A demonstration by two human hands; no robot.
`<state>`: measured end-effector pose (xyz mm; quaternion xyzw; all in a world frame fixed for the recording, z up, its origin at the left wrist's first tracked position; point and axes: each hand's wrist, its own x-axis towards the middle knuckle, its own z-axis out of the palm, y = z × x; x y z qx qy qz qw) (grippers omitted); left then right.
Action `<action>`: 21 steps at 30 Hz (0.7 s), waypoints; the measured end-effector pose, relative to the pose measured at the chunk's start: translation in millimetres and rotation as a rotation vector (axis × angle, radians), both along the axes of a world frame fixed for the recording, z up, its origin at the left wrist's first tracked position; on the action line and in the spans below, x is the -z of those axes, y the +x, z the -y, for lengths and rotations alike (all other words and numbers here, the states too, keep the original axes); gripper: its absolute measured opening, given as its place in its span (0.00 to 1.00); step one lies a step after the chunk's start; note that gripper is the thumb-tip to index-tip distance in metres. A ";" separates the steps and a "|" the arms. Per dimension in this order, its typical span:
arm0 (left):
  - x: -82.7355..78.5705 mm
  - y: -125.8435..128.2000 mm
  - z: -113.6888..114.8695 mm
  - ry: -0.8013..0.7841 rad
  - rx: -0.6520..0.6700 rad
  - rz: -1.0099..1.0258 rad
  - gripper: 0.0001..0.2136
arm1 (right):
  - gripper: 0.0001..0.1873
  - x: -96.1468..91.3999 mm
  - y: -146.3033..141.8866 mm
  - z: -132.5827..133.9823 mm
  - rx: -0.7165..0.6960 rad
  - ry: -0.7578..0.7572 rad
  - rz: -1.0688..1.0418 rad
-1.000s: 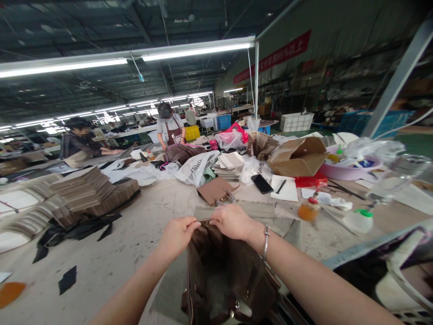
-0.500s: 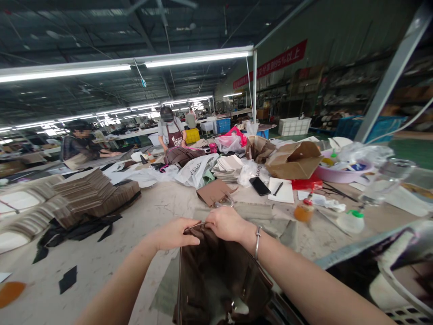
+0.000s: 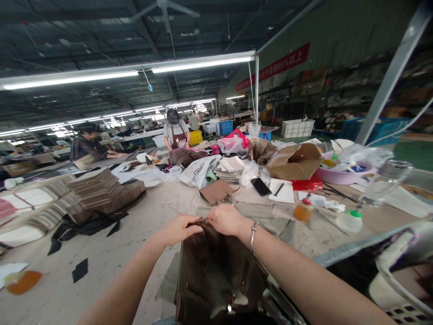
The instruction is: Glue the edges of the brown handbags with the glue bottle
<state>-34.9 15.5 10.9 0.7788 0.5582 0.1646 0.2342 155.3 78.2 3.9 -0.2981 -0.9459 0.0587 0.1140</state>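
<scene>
A dark brown bag (image 3: 216, 275) stands with its mouth facing me, its lining and some shiny metal parts showing inside. My left hand (image 3: 181, 230) pinches the far rim of the bag between thumb and fingers. Right beside it, my right hand (image 3: 226, 220) is closed on the same rim, fingers curled over the edge; a bracelet sits on that wrist. Just beyond the hands lies a brown leather panel (image 3: 216, 191) with clear plastic by it. Grey-green sheet material (image 3: 253, 210) is spread under the bag.
Stacked brown pieces (image 3: 98, 187) and black scraps lie left. Ahead are a black phone (image 3: 260, 186), a notepad with a pen, plastic bags and a paper bag (image 3: 294, 161). Glue bottles (image 3: 303, 211) stand right, near a white basket (image 3: 399, 280). Co-workers (image 3: 176, 131) stand further off.
The view has shifted slightly, so the surroundings sit a little further right and lower. Both hands keep their hold on the bag's rim, with the left fingers slightly more closed.
</scene>
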 end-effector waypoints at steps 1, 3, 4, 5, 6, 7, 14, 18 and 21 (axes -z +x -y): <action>-0.6 2.0 0.5 0.034 0.005 -0.037 0.11 | 0.16 0.9 -0.4 -0.2 -0.003 -0.018 -0.014; 1.1 6.9 -0.4 0.111 -0.028 -0.152 0.10 | 0.17 3.4 -0.5 -1.0 -0.010 -0.065 -0.049; 3.2 9.4 -1.4 0.145 -0.054 -0.203 0.11 | 0.17 4.9 -0.1 -1.8 -0.015 -0.096 -0.069; 5.5 11.7 -2.3 0.172 -0.074 -0.243 0.12 | 0.18 6.4 0.6 -2.8 -0.024 -0.132 -0.089; 7.8 13.7 -2.9 0.194 -0.087 -0.272 0.13 | 0.19 8.0 1.9 -4.3 -0.035 -0.176 -0.109; 9.9 15.1 -3.1 0.211 -0.097 -0.291 0.13 | 0.20 9.4 3.8 -6.3 -0.050 -0.226 -0.129; 13.1 6.5 6.0 0.221 -0.171 -0.302 0.16 | 0.35 29.4 47.5 -18.4 -0.022 -0.988 -0.733; 12.1 -1.9 11.0 0.200 0.012 -0.138 0.17 | 0.26 67.1 88.5 -0.8 0.162 -1.329 -1.193; 10.9 0.9 10.1 0.210 0.067 -0.077 0.18 | 0.23 104.2 112.6 28.9 0.296 -1.329 -1.212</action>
